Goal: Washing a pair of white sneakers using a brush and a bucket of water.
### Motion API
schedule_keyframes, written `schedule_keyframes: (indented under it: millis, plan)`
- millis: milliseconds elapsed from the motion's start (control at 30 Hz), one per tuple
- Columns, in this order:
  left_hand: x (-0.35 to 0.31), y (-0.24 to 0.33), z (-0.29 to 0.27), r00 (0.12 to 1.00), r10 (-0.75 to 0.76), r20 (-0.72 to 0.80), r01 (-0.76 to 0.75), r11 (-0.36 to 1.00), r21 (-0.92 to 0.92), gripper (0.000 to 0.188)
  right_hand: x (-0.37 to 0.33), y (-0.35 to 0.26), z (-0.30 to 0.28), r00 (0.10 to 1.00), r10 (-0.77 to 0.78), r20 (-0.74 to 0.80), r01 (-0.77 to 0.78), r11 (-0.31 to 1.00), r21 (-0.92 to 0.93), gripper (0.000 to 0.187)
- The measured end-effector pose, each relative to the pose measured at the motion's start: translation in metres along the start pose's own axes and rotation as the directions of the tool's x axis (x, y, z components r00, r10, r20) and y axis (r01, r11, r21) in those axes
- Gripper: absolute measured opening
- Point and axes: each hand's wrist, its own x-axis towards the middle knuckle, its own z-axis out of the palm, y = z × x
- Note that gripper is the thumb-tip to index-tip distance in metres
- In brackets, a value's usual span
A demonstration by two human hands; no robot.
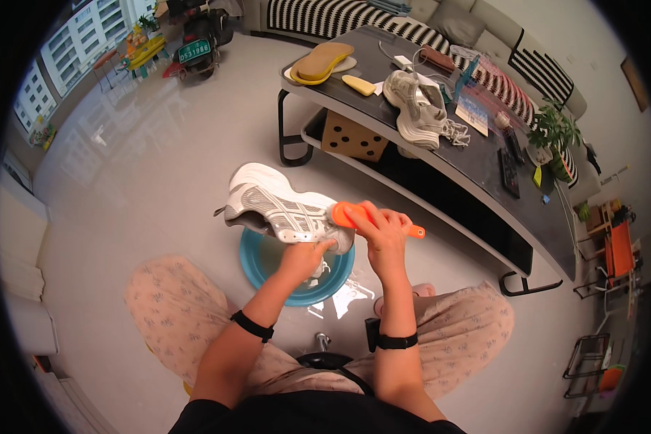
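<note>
Shoes number two as I work above the floor (123, 210): one white-and-grey shoe (267, 206) is in my left hand (304, 259), and a second shoe (416, 108) sits on one dark table (477, 160). One orange brush (345, 215) occupies my right hand (385, 235), and one blue basin (249, 267) stands between my two knees and the table. My left grip is closed on the near edge of the first shoe, toward the toe, holding it tipped on its side above the far part of the basin, its sole turned away from me. My right grip is wrapped around the brush, fingers curled over the handle, with the brush's head against the shoe's toe end. Two black bands (252, 327) circle my forearms, one on each.
</note>
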Motion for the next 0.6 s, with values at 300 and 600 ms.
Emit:
schedule_keyframes:
  millis: [300,600]
  plan:
    - [-0.004,-0.009,0.017,0.977,0.197,0.086,-0.205,0.974,0.098,0.031,0.005,-0.004,0.0,0.995,-0.102,0.014,0.102,0.994,-0.036,0.049]
    - [0.0,-0.021,0.019,0.891,0.454,-0.013,-0.446,0.88,0.161,0.031,0.012,-0.017,-0.002,0.993,-0.115,0.035,0.113,0.993,0.042,0.051]
